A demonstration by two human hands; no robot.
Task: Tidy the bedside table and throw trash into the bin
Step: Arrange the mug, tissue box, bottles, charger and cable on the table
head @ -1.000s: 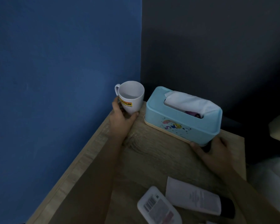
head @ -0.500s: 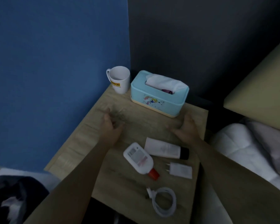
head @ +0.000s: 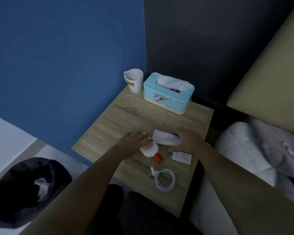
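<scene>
Now that both hands have come away from the mug [head: 134, 80] and tissue box [head: 168, 94], well beyond the fingertips, tidying of the bedside table [head: 126, 116] seems to turn to the toiletries.

Head view: the left hand [head: 136, 139] lays its fingers close together over the base of a red-capped bottle [head: 148, 149]. The right hand [head: 188, 141] curves its fingers over one end of a white tube [head: 165, 138], with a charger plug [head: 181, 156] just behind its thumb. Whether either hand actually grips, I cannot tell. The tube's cap is hidden under the fingers. The bin [head: 24, 192], beside the left forearm, is dim and partly cut off.
</scene>
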